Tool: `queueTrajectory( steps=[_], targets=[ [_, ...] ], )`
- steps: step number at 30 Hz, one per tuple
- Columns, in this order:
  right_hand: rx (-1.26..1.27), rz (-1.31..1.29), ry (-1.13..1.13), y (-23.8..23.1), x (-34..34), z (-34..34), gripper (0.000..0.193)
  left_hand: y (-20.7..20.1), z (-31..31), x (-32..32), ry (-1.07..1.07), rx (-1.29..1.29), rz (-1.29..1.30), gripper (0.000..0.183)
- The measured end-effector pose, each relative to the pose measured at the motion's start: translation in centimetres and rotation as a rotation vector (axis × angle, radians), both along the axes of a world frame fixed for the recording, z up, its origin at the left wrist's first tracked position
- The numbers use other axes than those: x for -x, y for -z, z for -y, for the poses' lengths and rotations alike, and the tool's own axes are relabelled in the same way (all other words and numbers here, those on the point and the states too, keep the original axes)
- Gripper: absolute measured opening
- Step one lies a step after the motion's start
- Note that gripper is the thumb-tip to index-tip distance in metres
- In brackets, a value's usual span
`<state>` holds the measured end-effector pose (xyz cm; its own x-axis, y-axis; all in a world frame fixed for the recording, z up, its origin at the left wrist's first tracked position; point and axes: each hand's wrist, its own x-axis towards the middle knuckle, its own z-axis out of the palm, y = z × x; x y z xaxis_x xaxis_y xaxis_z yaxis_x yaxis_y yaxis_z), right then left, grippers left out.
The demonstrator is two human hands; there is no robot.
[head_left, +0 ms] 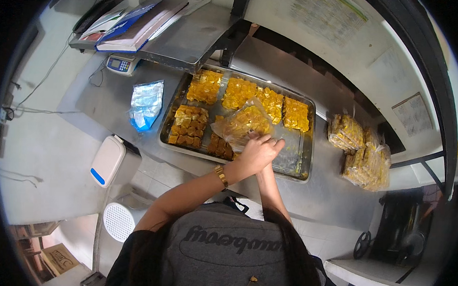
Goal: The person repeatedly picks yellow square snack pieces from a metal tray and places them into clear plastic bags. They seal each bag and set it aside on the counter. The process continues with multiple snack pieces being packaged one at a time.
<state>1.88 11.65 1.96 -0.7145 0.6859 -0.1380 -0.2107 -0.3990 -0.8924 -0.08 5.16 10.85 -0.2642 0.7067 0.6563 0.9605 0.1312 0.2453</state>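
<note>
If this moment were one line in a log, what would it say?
left hand: on clear bag of yellow pieces | right hand: hidden under left | metal tray: yellow pieces in batches | filled bags: right of tray

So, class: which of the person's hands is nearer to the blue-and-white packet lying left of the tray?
Left. The left hand is over the tray, holding the clear bag, with the packet off to its left. The right hand is mostly hidden beneath it, no closer.

Glossy clear plastic bag (239,124) over a dull, smeared metal tray (299,160) on a matt steel counter (109,103).
</note>
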Motion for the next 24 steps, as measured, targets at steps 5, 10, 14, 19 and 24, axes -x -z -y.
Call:
queueTrajectory(
  steps=[5, 10, 14, 19, 24],
  targets=[
    [0.037, -0.084, 0.080, -0.8, 0.0, -1.0, 0.043, -0.5, 0.8, -0.3, 0.096, 0.089, -0.033, 0.027],
    [0.298, -0.171, 0.000, -1.9, 0.2, -4.2, 0.046, 0.2, 4.4, 0.1, 0.003, 0.108, 0.180, 0.020],
    [0.471, -0.243, -0.131, -3.6, -0.1, -4.9, 0.054, 1.2, 4.5, 2.2, -0.103, 0.002, 0.184, 0.017],
    [0.489, -0.215, -0.007, -4.0, 0.4, -4.6, 0.049, 2.0, 5.3, 1.8, 0.053, 0.074, 0.269, 0.016],
    [0.372, -0.140, -0.005, -4.1, 0.8, -3.6, 0.049, 1.4, 6.0, -0.6, 0.293, 0.198, 0.292, 0.019]
  ],
)
